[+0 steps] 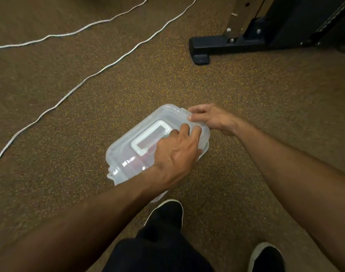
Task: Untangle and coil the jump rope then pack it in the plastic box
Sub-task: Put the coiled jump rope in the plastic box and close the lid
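Centrally, the lidded clear plastic box [124,160] sits on the speckled floor [246,95]. The left hand [177,152] rests on the lid, fingers curled over its right end. The right hand [211,118] pinches the box's far end. 2 strands of white rope [101,70] lie uncoiled across the upper left. A black equipment base [216,43] stands upper right, with 2 black shoes [167,213] at the bottom.

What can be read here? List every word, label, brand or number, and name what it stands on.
No readable text anywhere in this view.
On the clear plastic box: no label or print shows.
On the black metal equipment base: only bolts, no lettering.
On the black shoes: no brand visible.
On the white cord: no marks.
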Demonstrator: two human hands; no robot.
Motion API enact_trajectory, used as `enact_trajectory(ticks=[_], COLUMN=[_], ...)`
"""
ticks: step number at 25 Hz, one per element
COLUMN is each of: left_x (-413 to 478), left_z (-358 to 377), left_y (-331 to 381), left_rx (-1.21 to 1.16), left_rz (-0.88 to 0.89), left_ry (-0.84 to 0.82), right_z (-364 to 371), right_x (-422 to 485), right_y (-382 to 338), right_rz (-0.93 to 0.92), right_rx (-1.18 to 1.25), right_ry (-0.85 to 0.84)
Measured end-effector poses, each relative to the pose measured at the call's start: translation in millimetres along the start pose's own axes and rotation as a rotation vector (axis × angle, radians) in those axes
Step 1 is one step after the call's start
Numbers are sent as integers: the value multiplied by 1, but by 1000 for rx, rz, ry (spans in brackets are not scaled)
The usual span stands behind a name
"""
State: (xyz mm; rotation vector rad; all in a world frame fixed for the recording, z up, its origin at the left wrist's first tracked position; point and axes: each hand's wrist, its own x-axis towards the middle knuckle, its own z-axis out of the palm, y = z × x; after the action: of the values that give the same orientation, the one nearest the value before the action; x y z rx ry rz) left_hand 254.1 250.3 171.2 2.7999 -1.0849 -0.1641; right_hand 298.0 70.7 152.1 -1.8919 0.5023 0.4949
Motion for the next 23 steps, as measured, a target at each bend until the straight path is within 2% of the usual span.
enact_trajectory(ticks=[3, 7, 11, 13, 15, 17, 23], left_x=[1, -3, -2, -5, -10, -11, -15], left_z=[12, 29, 34, 43, 56, 63, 66], left_y=[9, 13, -4, -18, -26, -26, -18], left_rx=[3, -3, 35, 62, 33, 7, 59], left_rz=[9, 30, -45, -73, -55, -49, -61], left_ry=[-47, -134, -128, -213, -279, -272, -253], right_z=[2, 12, 19, 20, 21, 19, 18], right_x=[-15, -17, -15, -16, -13, -9, -9], right_y=[8, 19, 32, 35, 37, 40, 52], right_rz=[-12, -68, -37, -34, 8, 88, 302], right_rx=[-101, -450, -509, -476, -308, -167, 49], right_ry=[31, 91, 183, 179, 131, 92, -50])
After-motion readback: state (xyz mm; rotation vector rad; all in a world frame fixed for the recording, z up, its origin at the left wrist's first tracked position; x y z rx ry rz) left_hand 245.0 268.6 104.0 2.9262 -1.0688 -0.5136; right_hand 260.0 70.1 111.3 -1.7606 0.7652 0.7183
